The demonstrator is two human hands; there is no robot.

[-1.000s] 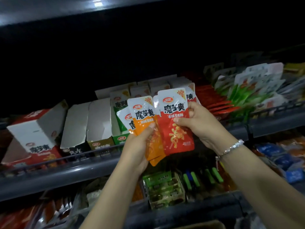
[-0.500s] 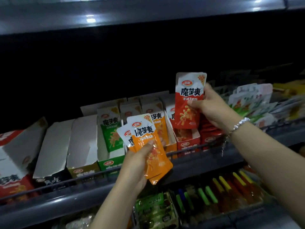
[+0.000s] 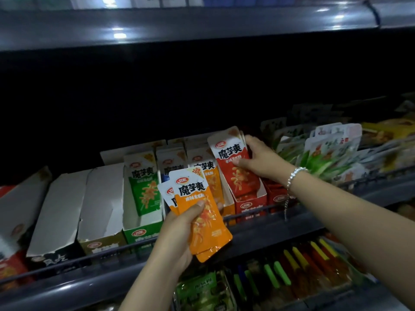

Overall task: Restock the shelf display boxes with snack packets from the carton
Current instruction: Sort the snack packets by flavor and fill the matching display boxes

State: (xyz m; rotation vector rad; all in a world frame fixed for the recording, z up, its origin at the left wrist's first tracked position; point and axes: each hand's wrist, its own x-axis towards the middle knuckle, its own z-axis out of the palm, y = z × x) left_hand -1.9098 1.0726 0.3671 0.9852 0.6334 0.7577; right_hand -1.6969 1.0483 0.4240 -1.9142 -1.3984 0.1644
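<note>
Red packet [image 3: 235, 167] pinched btwn R-hand fingers [image 3: 241, 163].

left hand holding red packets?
No. The left hand grips orange packets; the red packet is in the right hand, going into the red display box.

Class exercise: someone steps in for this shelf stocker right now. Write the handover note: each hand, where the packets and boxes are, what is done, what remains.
Right hand: grips red packets, lowering them into the red display box.
Left hand: holds a fan of orange packets in front of the shelf.
Done: green box and orange box hold some packets.
Left: seat the red ones, then put the orange ones in the orange box. The carton is not in view.
</note>
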